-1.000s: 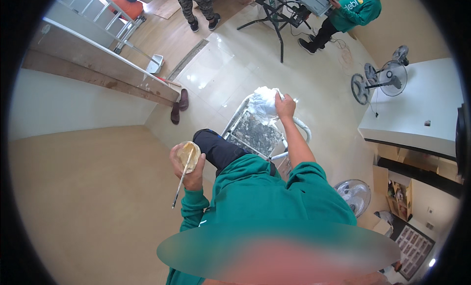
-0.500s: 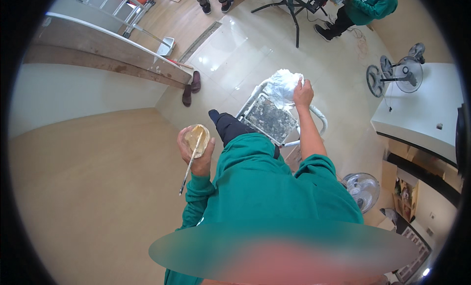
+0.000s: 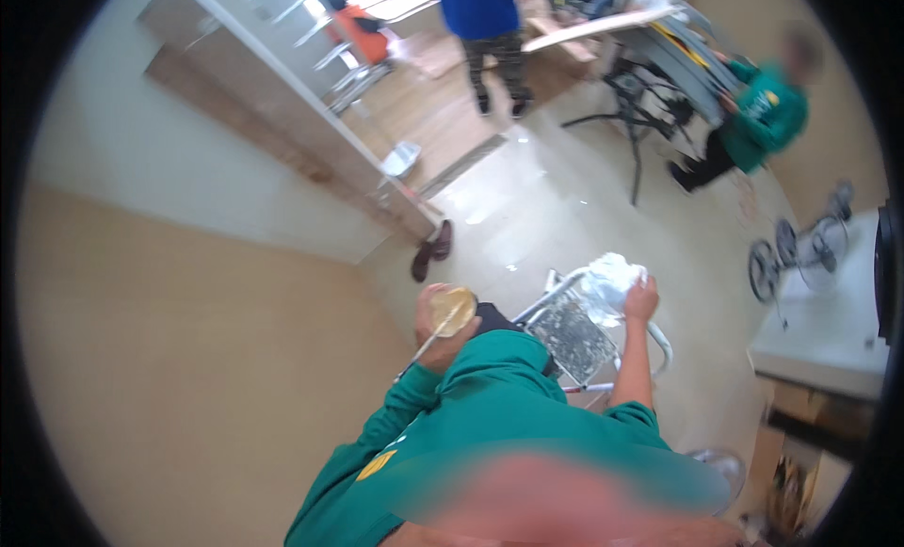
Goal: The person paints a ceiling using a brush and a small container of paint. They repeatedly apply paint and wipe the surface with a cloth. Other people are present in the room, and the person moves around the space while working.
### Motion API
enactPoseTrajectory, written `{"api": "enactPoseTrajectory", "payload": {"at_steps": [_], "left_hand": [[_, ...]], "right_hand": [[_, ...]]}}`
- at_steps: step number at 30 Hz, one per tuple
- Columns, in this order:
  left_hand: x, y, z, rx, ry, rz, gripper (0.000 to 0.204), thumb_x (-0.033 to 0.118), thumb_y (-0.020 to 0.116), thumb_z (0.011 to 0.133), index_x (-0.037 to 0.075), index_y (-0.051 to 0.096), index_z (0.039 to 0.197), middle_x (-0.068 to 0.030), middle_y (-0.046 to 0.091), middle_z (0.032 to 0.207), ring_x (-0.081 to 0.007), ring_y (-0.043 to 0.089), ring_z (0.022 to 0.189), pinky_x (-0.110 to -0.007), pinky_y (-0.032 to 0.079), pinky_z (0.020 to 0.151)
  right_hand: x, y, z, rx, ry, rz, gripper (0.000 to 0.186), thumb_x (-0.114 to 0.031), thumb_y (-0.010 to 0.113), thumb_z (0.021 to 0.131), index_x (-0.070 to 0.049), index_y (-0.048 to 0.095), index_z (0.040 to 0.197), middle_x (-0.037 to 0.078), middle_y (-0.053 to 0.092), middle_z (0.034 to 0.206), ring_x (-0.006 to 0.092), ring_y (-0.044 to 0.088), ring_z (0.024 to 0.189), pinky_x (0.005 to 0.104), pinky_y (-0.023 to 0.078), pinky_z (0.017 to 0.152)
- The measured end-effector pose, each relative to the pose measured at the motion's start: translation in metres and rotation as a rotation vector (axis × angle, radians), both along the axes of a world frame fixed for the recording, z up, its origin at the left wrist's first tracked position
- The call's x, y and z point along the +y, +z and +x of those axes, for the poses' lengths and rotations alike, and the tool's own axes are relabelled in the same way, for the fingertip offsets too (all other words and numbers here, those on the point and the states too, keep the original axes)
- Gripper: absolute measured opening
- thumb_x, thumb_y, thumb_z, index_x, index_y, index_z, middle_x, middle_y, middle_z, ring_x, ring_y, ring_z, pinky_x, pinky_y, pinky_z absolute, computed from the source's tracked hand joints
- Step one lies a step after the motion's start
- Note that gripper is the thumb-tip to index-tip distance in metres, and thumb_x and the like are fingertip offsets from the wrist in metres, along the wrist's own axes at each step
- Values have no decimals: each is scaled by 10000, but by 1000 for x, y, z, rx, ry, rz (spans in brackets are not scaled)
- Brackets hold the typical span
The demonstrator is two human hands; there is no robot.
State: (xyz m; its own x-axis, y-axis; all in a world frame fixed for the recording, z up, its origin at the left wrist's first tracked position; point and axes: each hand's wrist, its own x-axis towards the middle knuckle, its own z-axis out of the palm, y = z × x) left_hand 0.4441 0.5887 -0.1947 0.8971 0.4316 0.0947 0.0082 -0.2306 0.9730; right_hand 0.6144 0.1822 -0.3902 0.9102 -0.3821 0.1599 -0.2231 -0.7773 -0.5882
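Note:
My left hand (image 3: 441, 352) is wrapped round a small round tub (image 3: 456, 307) with a beige, paste-like layer inside. A thin brush (image 3: 428, 344) lies across the tub's mouth, its far end sticking out past my wrist. My right hand (image 3: 642, 300) grips the edge of a crumpled white sheet (image 3: 607, 285); whether it is cloth or plastic I cannot tell. That sheet rests against the top rail of a stepladder (image 3: 571, 338), whose platform is spotted with dried white and grey stains.
A tan wall (image 3: 207, 378) rises close on my left. Brown slippers (image 3: 432, 252) lie ahead on the glossy tiles. Further off, a person in green (image 3: 770, 109) is beside a folding stand (image 3: 633, 114), and a person in blue (image 3: 480, 39) stands. Fans (image 3: 815, 246) sit on a white surface at right.
My view has tilted upward, so everything appears lower and further right, and the person in blue shows more fully. Both hands keep their holds on the tub and the white sheet.

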Motion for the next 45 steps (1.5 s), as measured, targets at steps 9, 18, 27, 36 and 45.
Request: {"api": "enactPoseTrajectory", "payload": {"at_steps": [9, 18, 27, 36, 45], "left_hand": [[73, -30, 49, 6, -46, -42, 790, -10, 836, 742, 39, 430, 1418, -115, 536, 1322, -254, 577, 1228, -402, 508, 1039], [171, -164, 169, -300, -14, 73, 751, -19, 824, 731, 36, 473, 1393, -121, 557, 1304, -238, 561, 1225, -390, 496, 1042], [225, -186, 232, -256, -113, 79, 810, 11, 883, 722, 36, 457, 1410, -124, 552, 1352, -250, 574, 1248, -388, 477, 1088], [224, -184, 231, -95, -124, -5, 811, 2, 878, 723, 29, 448, 1410, -122, 559, 1326, -256, 576, 1244, -395, 498, 1071], [238, -195, 242, -101, -80, -41, 808, -21, 854, 731, 18, 433, 1420, -127, 562, 1330, -256, 584, 1238, -392, 504, 1063]], "right_hand": [[11, 7, 3, 146, -210, -120, 408, -398, 564, 997, -12, 685, 950, 288, 706, 920, 519, 664, 906, 590, 515, 810], [19, -13, 5, 142, -325, -221, 466, -420, 658, 935, 35, 732, 998, 301, 723, 981, 481, 686, 936, 555, 526, 847], [44, -2, 13, 61, -425, -217, 464, -399, 706, 918, 56, 742, 1002, 297, 727, 974, 472, 684, 942, 530, 532, 839], [42, -2, 14, 108, -356, -287, 435, -392, 687, 911, 33, 749, 980, 293, 726, 982, 507, 668, 901, 558, 520, 823], [12, -24, 11, 93, -360, -432, 617, -540, 627, 942, 64, 751, 957, 307, 724, 943, 518, 676, 917, 573, 517, 827]]}}
